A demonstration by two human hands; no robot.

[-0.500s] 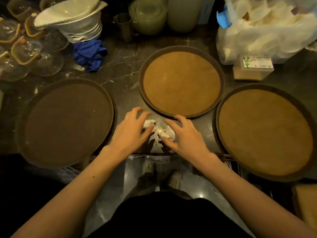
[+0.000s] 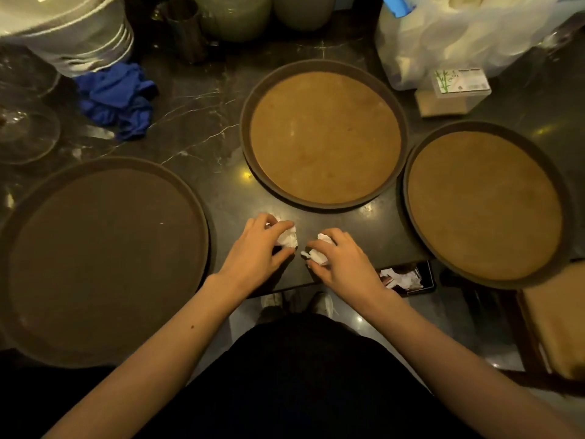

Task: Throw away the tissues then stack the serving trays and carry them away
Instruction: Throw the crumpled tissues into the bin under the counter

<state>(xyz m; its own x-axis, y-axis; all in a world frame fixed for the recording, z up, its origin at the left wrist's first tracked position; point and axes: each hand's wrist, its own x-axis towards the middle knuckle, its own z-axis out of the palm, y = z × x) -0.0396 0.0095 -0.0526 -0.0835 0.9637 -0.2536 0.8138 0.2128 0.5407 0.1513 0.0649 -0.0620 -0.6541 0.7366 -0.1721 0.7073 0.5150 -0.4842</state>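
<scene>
Step one underway: left hand (image 2: 258, 248) closed around a crumpled tissue (image 2: 288, 239), right hand (image 2: 340, 259) pinching another tissue (image 2: 318, 255), both at the counter (image 2: 196, 122) front edge. Nothing binned yet. Beyond, three serving trays (image 2: 104, 258) (image 2: 324, 134) (image 2: 484, 204) lie flat and separate, unstacked. Stacking and carrying remain

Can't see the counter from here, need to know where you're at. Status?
Left hand shut on tissue wad; right hand shut on second wad. Three trays still apart, unstacked. Nothing blocking.
</scene>
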